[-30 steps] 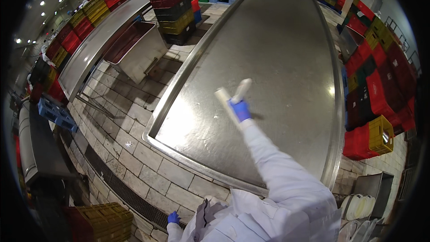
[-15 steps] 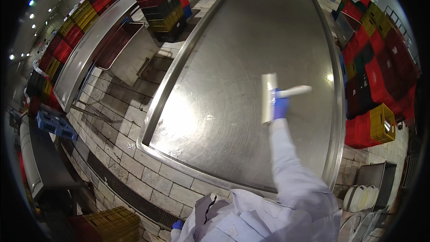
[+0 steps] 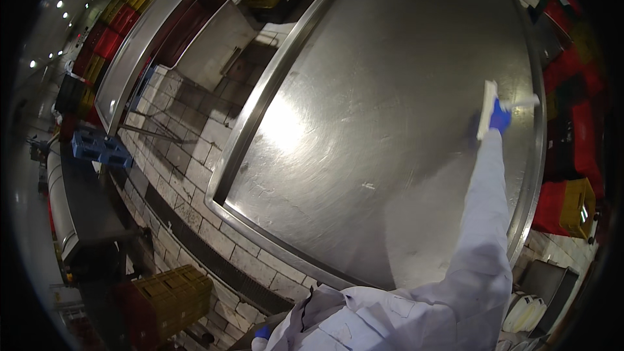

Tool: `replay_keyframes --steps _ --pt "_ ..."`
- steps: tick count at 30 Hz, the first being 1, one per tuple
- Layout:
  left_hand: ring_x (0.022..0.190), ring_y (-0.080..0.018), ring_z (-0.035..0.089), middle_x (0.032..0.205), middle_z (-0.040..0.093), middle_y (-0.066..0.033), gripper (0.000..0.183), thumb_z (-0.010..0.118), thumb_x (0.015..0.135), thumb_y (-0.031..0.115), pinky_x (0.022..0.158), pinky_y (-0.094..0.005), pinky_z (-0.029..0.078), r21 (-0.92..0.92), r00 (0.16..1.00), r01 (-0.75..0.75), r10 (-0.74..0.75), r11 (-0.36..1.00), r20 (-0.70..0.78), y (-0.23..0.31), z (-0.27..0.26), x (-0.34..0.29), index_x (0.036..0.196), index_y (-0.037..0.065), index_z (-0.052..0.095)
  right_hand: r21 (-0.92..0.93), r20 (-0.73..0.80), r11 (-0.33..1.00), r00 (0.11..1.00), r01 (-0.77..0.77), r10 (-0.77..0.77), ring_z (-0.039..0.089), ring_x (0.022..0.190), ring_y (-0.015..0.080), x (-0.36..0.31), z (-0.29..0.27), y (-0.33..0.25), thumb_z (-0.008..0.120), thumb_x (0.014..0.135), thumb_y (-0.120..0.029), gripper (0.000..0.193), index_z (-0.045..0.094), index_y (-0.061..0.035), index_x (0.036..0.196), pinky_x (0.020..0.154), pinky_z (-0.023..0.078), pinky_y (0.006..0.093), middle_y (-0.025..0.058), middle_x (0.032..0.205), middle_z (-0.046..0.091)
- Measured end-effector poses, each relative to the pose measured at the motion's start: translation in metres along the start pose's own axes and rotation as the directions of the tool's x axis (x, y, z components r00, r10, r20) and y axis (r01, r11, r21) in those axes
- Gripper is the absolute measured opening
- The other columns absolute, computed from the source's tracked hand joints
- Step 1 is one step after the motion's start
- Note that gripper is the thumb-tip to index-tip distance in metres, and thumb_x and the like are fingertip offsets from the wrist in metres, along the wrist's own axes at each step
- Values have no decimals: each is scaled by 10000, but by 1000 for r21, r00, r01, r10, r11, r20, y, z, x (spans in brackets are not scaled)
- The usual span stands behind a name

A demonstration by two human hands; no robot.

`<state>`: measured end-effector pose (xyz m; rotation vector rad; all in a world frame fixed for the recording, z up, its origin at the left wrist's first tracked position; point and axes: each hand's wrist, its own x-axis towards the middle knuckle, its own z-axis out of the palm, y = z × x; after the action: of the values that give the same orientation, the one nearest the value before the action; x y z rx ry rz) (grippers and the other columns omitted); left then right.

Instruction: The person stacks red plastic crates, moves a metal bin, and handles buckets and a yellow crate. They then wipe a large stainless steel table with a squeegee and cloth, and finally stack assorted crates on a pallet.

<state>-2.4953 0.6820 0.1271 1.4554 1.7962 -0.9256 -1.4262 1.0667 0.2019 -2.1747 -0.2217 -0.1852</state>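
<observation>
My right hand, in a blue glove, is closed round a white squeegee with a long straight head and a handle sticking out to the right. The squeegee is over the right side of a large steel table with a raised rim, and I cannot tell whether its blade touches the metal. My right arm, in a white sleeve, reaches far forward across the table. My left hand, also blue-gloved, hangs low beside my white coat; its fingers are mostly hidden.
Red and yellow crates stand along the table's right side. To the left are a steel tub, a blue pallet and a floor drain. Yellow crates sit at lower left. A grey bin stands at lower right.
My right hand has carried the squeegee to the right, toward the table's right rim, and a little farther away. The whole view has shifted too. My left hand still hangs at my side.
</observation>
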Motion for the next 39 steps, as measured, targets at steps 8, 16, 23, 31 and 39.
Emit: replay_keyframes --steps 8,16,23,31,39 --pt "862 -365 618 919 639 -181 280 645 714 287 741 -471 495 -8 998 40 -40 999 -57 6 62 -22 926 119 574 525 655 851 649 -21 -388 553 705 111 -273 141 -243 683 794 -312 378 594 22 946 657 451 291 55 755 602" --pt "805 -332 610 865 638 -127 418 718 649 272 694 -437 500 -308 997 -50 30 950 -69 25 108 -23 1006 126 556 590 688 807 524 -2 -501 555 714 104 -431 118 -261 742 755 -265 332 601 5 886 694 462 276 33 802 616" --pt "842 -393 591 891 625 -188 287 638 729 285 722 -471 471 -540 997 -58 17 840 -81 24 139 -30 941 107 563 541 731 839 459 61 -505 593 763 129 -473 81 -250 732 757 -240 368 590 6 991 714 472 286 74 862 642" --pt "849 -305 613 897 656 -73 494 766 624 278 701 -420 499 -252 993 -116 112 961 -30 5 187 -28 1040 135 541 522 774 853 417 5 -476 547 707 106 -528 35 -237 723 778 -227 289 585 -15 917 668 458 268 22 800 595" --pt "819 -333 613 909 635 -106 261 608 757 338 695 -423 496 -316 976 -216 195 924 -97 -7 213 -13 936 148 596 476 873 878 141 -45 -467 560 723 109 -661 -24 -220 729 756 -278 320 610 -24 910 664 467 288 39 823 616"
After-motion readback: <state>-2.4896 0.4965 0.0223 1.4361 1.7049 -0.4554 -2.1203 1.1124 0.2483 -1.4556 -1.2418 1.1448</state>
